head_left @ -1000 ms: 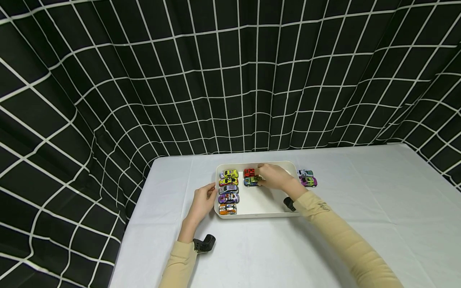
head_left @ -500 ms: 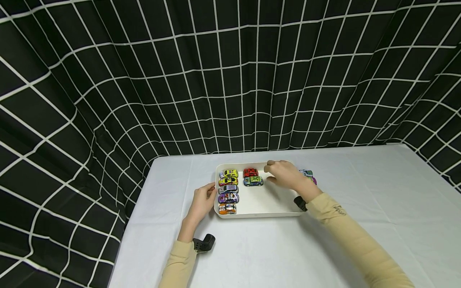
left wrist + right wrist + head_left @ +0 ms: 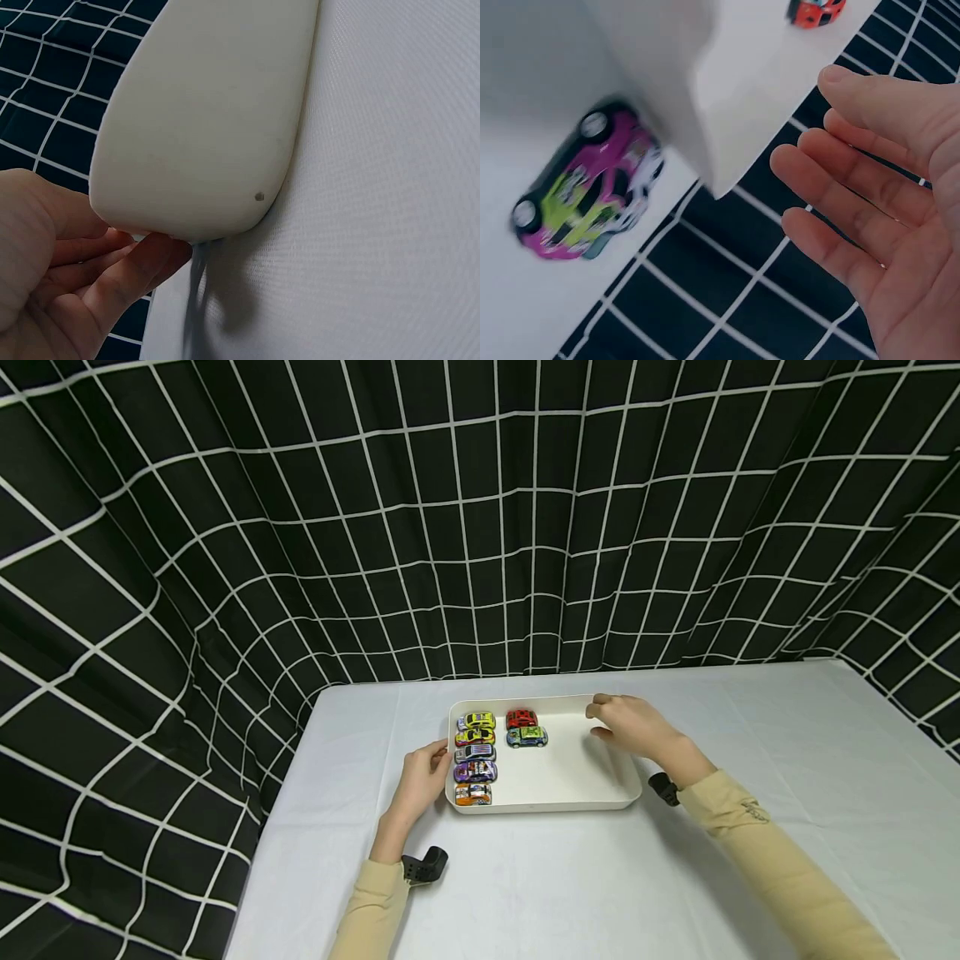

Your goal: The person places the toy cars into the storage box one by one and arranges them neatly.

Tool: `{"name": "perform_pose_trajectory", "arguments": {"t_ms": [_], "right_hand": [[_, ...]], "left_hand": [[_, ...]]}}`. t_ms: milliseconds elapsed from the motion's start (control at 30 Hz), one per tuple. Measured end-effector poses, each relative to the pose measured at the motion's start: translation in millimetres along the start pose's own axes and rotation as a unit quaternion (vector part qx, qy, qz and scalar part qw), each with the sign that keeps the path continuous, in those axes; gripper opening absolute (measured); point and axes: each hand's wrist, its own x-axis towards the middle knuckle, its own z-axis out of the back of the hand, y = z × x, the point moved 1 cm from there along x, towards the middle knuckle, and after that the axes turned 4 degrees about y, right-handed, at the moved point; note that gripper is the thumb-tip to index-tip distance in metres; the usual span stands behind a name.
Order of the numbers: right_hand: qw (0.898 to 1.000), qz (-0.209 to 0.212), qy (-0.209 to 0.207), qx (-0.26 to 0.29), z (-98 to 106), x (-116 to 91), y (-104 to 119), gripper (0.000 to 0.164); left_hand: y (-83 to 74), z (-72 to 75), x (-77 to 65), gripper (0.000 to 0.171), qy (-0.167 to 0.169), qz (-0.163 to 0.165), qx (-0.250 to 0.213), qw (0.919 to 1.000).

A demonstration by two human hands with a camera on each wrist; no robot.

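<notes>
The white tray (image 3: 558,808) lies on the table, several toy cars in a column along its left end: yellow (image 3: 477,721), yellow-red (image 3: 475,737), silver (image 3: 476,753), purple (image 3: 476,772) and orange-white (image 3: 473,794). Right of these, a red toy car (image 3: 522,718) sits behind a green-blue toy car (image 3: 527,737). My left hand (image 3: 422,782) holds the tray's left end, fingers bent against it. Over the tray's right end is my right hand (image 3: 633,724), fingers loosely bent with nothing between them. A purple-green toy car (image 3: 589,187) stands outside the tray beside a pale toy car (image 3: 634,199).
A white cloth covers the table (image 3: 525,885). Behind and beside it hangs a black curtain (image 3: 487,527) with a white grid. Each wrist wears a black camera (image 3: 426,866).
My right hand has come off the green-blue car and moved right to the tray's right end. It now hides the cars outside the tray in the head view. The left hand stays put.
</notes>
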Motion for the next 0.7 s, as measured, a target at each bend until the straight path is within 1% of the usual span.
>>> {"name": "perform_pose_trajectory", "arguments": {"t_ms": [267, 433, 600, 700], "right_hand": [[0.999, -0.019, -0.019, 0.028, -1.8, -23.9, -14.8, 0.014], [0.998, -0.030, -0.032, 0.039, -5.2, -34.9, -24.4, 0.011], [0.997, -0.045, -0.022, 0.056, -6.9, -43.6, -29.5, 0.010], [0.996, -0.056, -0.013, 0.067, -7.7, -48.0, -31.6, 0.012]], "left_hand": [[1.1, -0.2, 0.7, 0.029, -0.001, -0.002, -0.001, 1.0000], [1.4, 0.3, 0.7, 0.030, 0.000, -0.002, -0.002, 1.0000], [2.3, 0.0, 0.8, 0.030, 0.000, -0.003, -0.001, 1.0000], [2.1, -0.2, 1.0, 0.030, 0.001, 0.000, -0.001, 1.0000]]}}
